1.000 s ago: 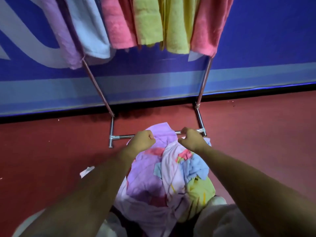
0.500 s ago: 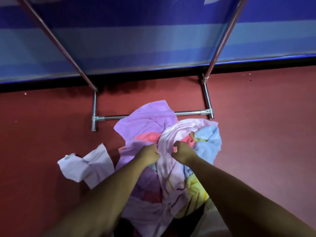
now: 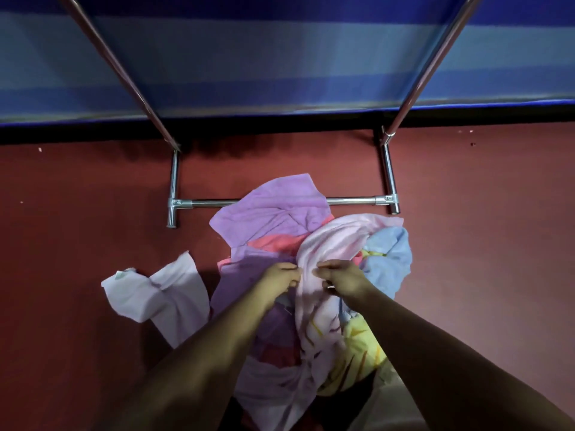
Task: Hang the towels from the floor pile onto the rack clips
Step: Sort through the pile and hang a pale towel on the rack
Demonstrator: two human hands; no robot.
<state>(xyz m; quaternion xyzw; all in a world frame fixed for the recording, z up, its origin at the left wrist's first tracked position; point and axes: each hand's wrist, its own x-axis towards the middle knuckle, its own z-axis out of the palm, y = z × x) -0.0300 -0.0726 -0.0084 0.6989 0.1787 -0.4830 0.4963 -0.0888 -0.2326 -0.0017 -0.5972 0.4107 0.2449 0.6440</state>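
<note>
A blue striped wall [image 3: 280,57] backs the red floor [image 3: 466,244], where the metal rack [image 3: 389,169] stands on its base. Its low crossbar [image 3: 351,200] is partly covered by the towel pile [image 3: 267,213] (lilac, coral, blue and yellow pieces heaped together). A white towel [image 3: 161,293] lies just left of the heap. On top lies a pale pink towel [image 3: 329,244]; the left hand [image 3: 278,279] and right hand [image 3: 342,279], close together, each pinch a fold of it with curled fingers.
</note>
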